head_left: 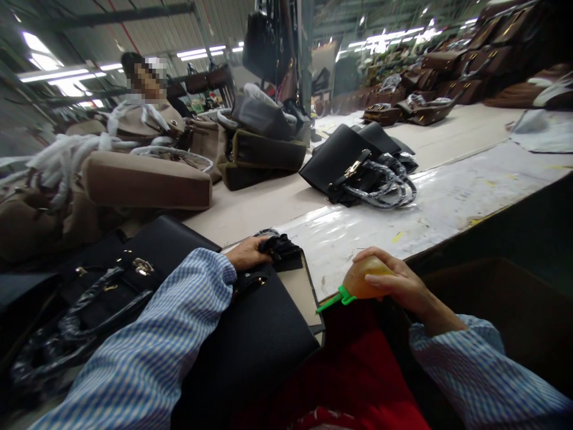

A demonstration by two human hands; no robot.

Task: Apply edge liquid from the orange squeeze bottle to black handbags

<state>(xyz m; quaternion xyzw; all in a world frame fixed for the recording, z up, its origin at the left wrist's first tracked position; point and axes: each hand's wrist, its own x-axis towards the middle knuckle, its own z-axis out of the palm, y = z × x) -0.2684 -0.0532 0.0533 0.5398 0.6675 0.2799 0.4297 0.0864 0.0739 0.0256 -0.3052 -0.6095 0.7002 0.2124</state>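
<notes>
- Black handbag (268, 325) lies before us at the near edge of the worktable (452, 200), its broad dark face turned up and a beige panel (299, 289) showing along its right side.
- Our left hand (248, 254) reaches over the bag; its fingers are curled closed on bunched black material at the bag's far end, though we cannot tell exactly which part they pinch.
- Our right hand (398, 280) is wrapped around a soft amber bottle (364, 278), fingers and thumb gripping its body.
- From the bottle, a green nozzle (332, 300) points left and down, its tip at the right edge of the beige panel; we cannot tell if they touch.
- We wear blue-and-white checked sleeves (192, 304), and red cloth (362, 370) shows below the bottle.
- At our left lies another black bag (165, 248) with gold-coloured fittings and plastic-wrapped handles.
- Farther up the table we see a group of black bags (338, 156), their wrapped handles looping toward us.
- Taupe bags (147, 182) are heaped at the far left, a person (145, 77) behind them; brown bags (465, 65) are piled at the far right.
</notes>
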